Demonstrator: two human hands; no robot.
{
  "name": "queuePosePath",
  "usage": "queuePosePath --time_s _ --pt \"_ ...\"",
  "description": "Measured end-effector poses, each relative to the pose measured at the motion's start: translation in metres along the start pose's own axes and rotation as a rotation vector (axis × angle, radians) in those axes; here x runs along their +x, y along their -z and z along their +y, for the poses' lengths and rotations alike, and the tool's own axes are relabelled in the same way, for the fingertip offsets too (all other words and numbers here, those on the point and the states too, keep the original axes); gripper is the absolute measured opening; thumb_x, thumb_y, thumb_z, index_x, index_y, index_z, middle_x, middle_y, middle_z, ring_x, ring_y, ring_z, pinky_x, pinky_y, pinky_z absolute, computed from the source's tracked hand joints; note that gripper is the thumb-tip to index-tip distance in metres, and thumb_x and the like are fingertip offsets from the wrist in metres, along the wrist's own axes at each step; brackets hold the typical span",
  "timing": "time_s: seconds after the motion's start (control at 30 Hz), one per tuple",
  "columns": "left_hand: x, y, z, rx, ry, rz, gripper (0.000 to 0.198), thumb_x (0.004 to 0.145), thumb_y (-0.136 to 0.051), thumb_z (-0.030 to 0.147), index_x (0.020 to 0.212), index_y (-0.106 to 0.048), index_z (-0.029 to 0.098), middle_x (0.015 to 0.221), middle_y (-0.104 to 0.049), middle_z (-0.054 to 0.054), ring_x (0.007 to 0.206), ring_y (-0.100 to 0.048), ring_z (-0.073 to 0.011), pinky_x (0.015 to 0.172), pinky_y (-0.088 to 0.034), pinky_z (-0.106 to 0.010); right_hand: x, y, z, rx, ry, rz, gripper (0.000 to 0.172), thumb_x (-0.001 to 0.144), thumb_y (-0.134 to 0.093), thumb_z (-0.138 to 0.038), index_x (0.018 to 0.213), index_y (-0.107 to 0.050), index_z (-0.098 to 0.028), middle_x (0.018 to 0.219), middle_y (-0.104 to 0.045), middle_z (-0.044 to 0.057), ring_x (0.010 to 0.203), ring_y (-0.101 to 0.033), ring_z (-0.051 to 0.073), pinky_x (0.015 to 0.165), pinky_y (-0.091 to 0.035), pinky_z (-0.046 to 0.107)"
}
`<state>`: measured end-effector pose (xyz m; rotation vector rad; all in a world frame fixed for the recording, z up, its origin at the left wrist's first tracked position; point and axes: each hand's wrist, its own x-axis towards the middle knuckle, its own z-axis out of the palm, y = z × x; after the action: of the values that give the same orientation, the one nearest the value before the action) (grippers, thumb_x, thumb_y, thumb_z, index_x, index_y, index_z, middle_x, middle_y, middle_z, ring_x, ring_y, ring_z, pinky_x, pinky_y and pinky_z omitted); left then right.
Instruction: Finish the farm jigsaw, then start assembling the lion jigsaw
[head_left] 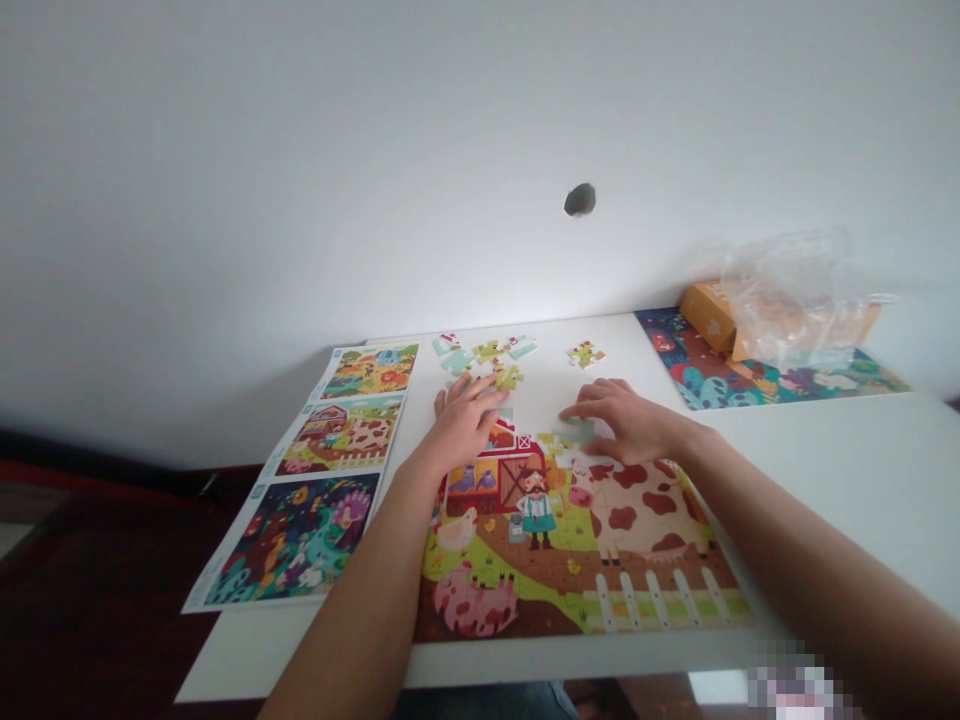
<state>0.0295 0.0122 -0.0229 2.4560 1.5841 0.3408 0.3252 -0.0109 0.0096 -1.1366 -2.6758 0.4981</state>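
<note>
A partly assembled farm jigsaw puzzle [555,580] lies on the white table, showing a barn, a farmer, a spotted cow, a pig and a white fence. My left hand [469,415] rests at its upper left, above the barn, fingers spread and palm down beside loose pieces. At the upper edge, my right hand [626,420] has its index finger and thumb around a pale green puzzle piece [574,432]. Several loose puzzle pieces [487,350] lie beyond my left hand. One yellow-green piece [585,354] sits apart, beyond my right hand.
A reference sheet [300,540] with three printed pictures overhangs the table's left edge. At the back right, an orange box [709,318] and a clear plastic bag [802,310] rest on a dark, colourful forest picture [697,385]. A wall with a round hole [580,200] rises behind.
</note>
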Motion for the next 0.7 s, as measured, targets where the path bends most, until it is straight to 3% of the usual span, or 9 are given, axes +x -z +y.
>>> queuePosePath --time_s 0.37,0.7 --pt "-0.001 0.000 0.000 0.013 -0.009 0.013 0.043 0.094 -0.045 0.023 0.133 -0.059 0.034 0.154 -0.040 0.003 0.144 -0.028 -0.0359 0.112 -0.026 -0.066 -0.001 0.002 0.006 0.018 -0.011 0.000 0.051 0.072 -0.069 -0.019 0.122 -0.066 -0.025 0.109 -0.063 0.009 0.105 -0.055 0.029 0.098 -0.035 0.048" --pt "-0.001 -0.002 -0.002 0.014 -0.035 0.047 0.042 0.093 -0.047 0.023 0.131 -0.061 0.034 0.152 -0.044 0.002 0.142 -0.031 -0.0354 0.112 -0.028 -0.064 -0.010 0.005 0.038 -0.119 -0.205 0.119 0.040 0.079 -0.064 -0.019 0.118 -0.068 -0.026 0.113 -0.064 0.010 0.108 -0.057 0.030 0.097 -0.038 0.048"
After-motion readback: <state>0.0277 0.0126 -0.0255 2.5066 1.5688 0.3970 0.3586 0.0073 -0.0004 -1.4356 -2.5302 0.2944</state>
